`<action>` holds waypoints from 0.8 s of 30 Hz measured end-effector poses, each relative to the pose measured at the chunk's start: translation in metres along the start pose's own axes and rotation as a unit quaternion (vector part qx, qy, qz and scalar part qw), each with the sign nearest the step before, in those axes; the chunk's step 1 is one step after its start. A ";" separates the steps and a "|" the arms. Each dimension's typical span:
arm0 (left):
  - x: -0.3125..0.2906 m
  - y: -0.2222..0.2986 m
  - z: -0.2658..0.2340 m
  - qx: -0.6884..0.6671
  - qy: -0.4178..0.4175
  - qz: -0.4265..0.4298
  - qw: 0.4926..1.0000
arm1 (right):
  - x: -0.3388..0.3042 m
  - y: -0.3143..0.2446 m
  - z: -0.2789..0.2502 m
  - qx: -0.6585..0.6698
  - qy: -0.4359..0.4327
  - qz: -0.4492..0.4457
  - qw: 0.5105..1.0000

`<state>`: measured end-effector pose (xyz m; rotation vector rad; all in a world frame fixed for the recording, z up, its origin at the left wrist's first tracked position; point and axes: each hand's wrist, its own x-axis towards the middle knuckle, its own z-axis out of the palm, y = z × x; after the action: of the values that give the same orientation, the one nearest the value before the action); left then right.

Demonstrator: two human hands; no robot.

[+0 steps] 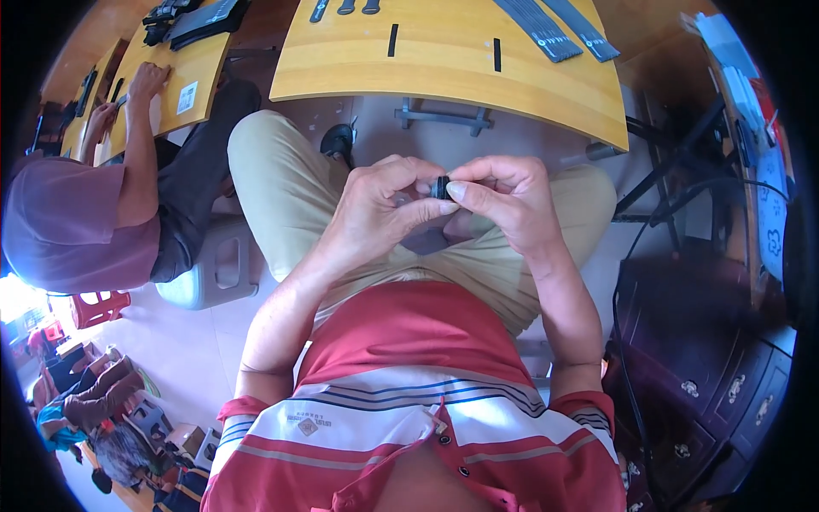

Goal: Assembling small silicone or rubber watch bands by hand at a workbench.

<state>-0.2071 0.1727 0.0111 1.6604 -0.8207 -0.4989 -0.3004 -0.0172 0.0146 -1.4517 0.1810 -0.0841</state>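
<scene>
Over my lap, between the fingertips of both hands, is a small black piece (441,188), ridged or coiled in look; its exact kind I cannot make out. My left hand (381,200) pinches it from the left with thumb and fingers. From the other side, my right hand (507,194) grips it between thumb and forefinger. Beyond my hands, two short black strips lie apart on the yellow wooden table: a left strip (392,40) and a right strip (497,55).
The yellow table (444,77) stands ahead of my knees. Long dark grey straps (539,30) lie at its far right, small dark pieces (345,7) at its far edge. At left a co-worker (77,222) sits at another table. Dark drawers (682,384) and a hanging cable (620,341) are at right.
</scene>
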 end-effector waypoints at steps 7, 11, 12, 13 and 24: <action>-0.001 -0.002 0.001 0.017 0.006 0.022 1.000 | -0.001 0.003 -0.004 -0.035 -0.005 -0.015 0.999; -0.001 -0.002 0.002 0.021 0.006 0.023 0.999 | 0.000 -0.002 -0.006 -0.050 -0.021 0.023 0.998; -0.001 -0.002 0.002 0.023 0.006 0.022 0.999 | 0.000 -0.002 -0.006 -0.061 -0.021 0.021 0.998; -0.001 -0.003 0.002 0.023 0.005 0.022 0.999 | 0.000 -0.002 -0.007 -0.060 -0.020 0.021 0.998; -0.006 -0.009 0.015 0.076 0.056 0.064 0.993 | -0.005 0.001 -0.004 -0.056 -0.007 0.038 0.998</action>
<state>-0.2192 0.1676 -0.0016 1.7444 -0.8943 -0.2574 -0.3063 -0.0200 0.0131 -1.5550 0.2317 -0.0015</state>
